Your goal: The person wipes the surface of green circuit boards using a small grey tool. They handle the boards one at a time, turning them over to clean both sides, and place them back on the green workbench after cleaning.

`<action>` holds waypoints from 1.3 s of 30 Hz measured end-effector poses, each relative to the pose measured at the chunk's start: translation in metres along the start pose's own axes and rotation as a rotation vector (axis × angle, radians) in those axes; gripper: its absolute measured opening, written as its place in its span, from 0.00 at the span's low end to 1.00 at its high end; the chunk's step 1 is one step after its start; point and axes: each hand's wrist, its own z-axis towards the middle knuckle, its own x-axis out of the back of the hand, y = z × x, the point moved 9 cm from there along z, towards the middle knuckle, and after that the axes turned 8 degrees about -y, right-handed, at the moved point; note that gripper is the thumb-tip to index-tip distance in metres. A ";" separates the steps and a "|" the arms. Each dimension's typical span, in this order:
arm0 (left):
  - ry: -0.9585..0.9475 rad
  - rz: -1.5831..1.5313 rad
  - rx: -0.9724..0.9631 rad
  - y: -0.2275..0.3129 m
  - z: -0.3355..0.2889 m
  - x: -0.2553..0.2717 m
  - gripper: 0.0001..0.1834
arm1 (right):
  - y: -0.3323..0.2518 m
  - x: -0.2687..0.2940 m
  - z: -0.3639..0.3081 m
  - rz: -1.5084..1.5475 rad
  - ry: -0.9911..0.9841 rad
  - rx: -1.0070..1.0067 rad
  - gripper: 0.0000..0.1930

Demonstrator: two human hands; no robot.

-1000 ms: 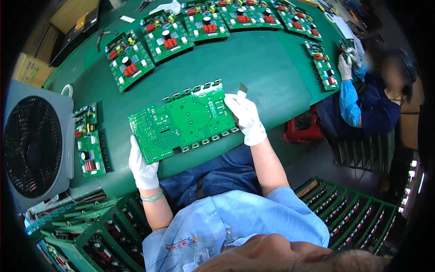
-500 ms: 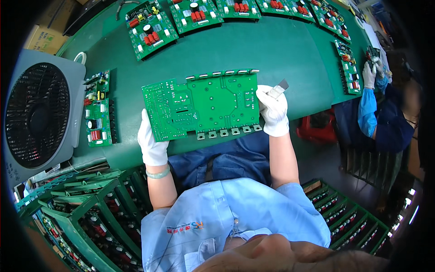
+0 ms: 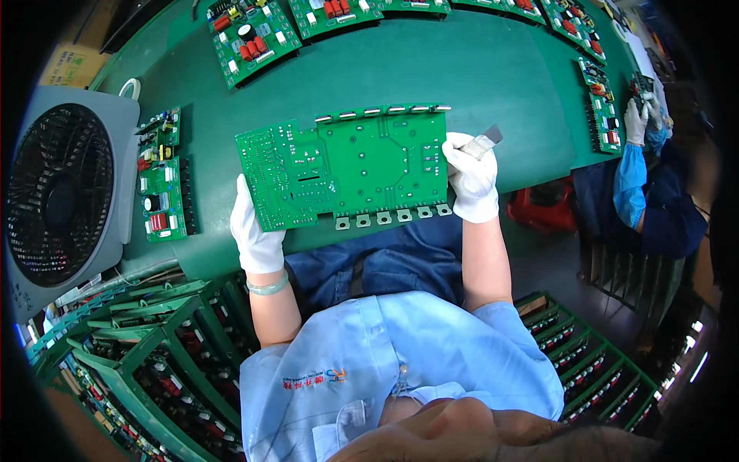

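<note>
Held over the green tabletop, a green circuit board (image 3: 377, 165) shows its soldered underside. Metal tabs with holes stick out along its near edge, and a row of similar tabs runs along the far edge. My left hand (image 3: 258, 235), in a white glove, grips the board's left end, thumb along the side. At the right end my gloved right hand (image 3: 471, 181) is closed on the board's edge. Pinched in that same hand is a small flat tool (image 3: 483, 143) with a whitish body and dark grey tip; its exact kind cannot be made out.
Several populated circuit boards (image 3: 250, 42) line the table's far side; more lie left (image 3: 163, 181) and right (image 3: 600, 108). A grey fan (image 3: 65, 196) stands at left. Green racks of boards (image 3: 154, 339) flank me below. At right, a co-worker's gloved hands (image 3: 637, 123) handle a part near a red stool (image 3: 543, 208).
The board and both hands have shifted slightly away from me, with the board tilted a little differently. Both hands keep their grip, and the small tool stays in my right hand.
</note>
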 end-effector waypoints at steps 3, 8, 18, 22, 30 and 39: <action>0.021 -0.216 0.080 -0.015 -0.002 0.001 0.22 | -0.002 0.000 -0.001 -0.020 0.054 0.003 0.12; 0.008 -0.896 0.190 -0.028 -0.003 -0.010 0.22 | 0.001 0.004 0.000 -0.025 0.041 -0.010 0.12; 0.071 -0.988 0.220 -0.026 -0.009 -0.009 0.26 | 0.004 0.015 0.005 -0.083 0.070 0.032 0.15; -0.001 -0.950 0.188 -0.019 -0.010 -0.010 0.29 | 0.004 0.016 0.005 -0.059 0.049 0.029 0.15; -0.026 -0.946 0.227 -0.023 -0.011 -0.010 0.38 | 0.009 0.019 0.010 -0.081 0.010 0.035 0.16; -0.095 -0.959 0.218 -0.007 -0.005 -0.015 0.43 | 0.012 0.024 0.012 -0.106 0.072 0.028 0.15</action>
